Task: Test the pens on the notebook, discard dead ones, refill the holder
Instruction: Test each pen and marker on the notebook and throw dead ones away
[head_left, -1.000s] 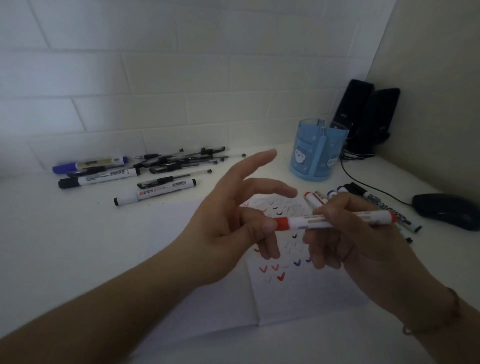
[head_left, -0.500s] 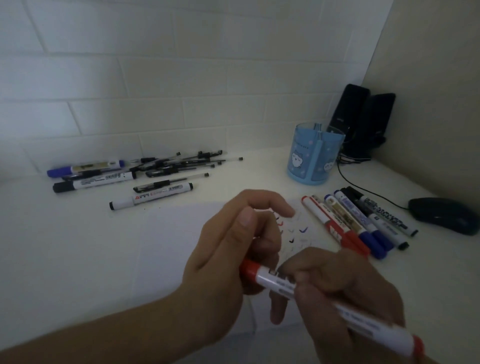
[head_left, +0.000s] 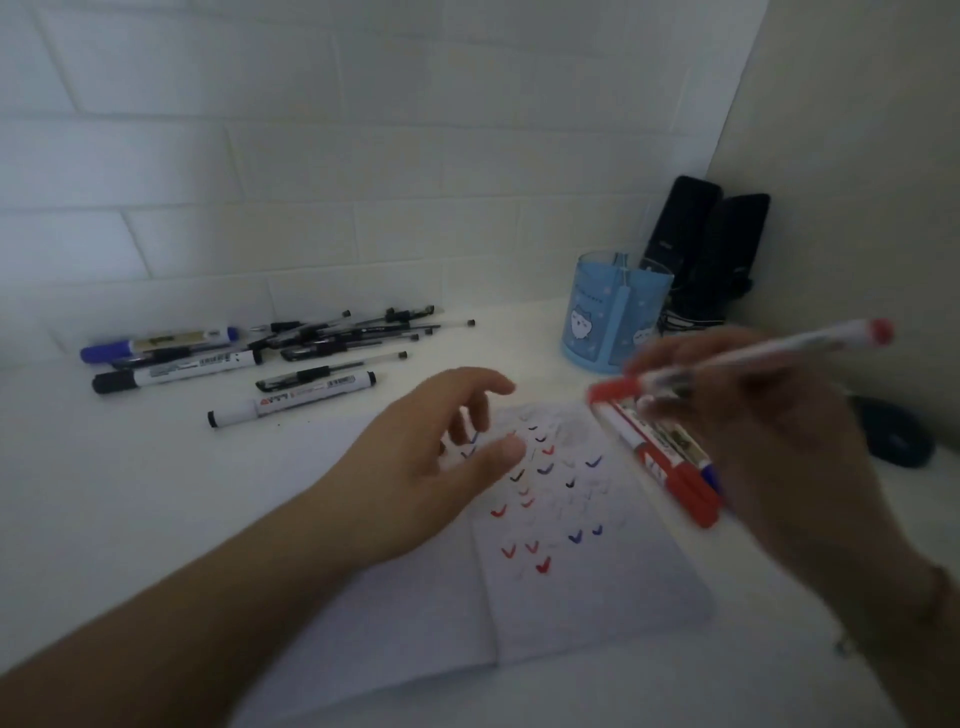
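Toward the back left of the white counter (head_left: 130, 493), near the tiled wall, lay a loose heap of pens (head_left: 343, 335): thin black gel pens in a tangle, with a purple-capped marker (head_left: 156, 344) at the left end of the heap and a black-capped marker (head_left: 176, 371) just in front of it. A little nearer the front edge lay a white marker with a black tip (head_left: 291, 399), apart from the tangle.

The left hand (head_left: 431, 467) hovered over the left page of the open notebook (head_left: 587, 597), fingers relaxed and spread apart, holding nothing. The notebook lay flat in the middle of the counter toward the front edge, its right page covered with small red, blue and black check marks (head_left: 540, 564).

Just beside the notebook's right edge, a row of tested markers (head_left: 665, 467) lay side by side on the counter, red caps pointing toward the front edge, with a blue cap showing behind them; the rest of the row was hidden by the hand.

The right hand (head_left: 769, 441) was raised above that row, its fingers clamped on a red marker (head_left: 753, 358). The marker was held nearly level, blurred, with red at both ends, one end over the top corner of the notebook and the other pointing toward the right wall.

Behind it, near the back right corner, stood the blue pen holder (head_left: 597, 322) with a cat face on it, upright. Two black speakers (head_left: 711, 249) stood in the corner behind the holder, and a dark computer mouse (head_left: 893, 436) lay near the right edge.
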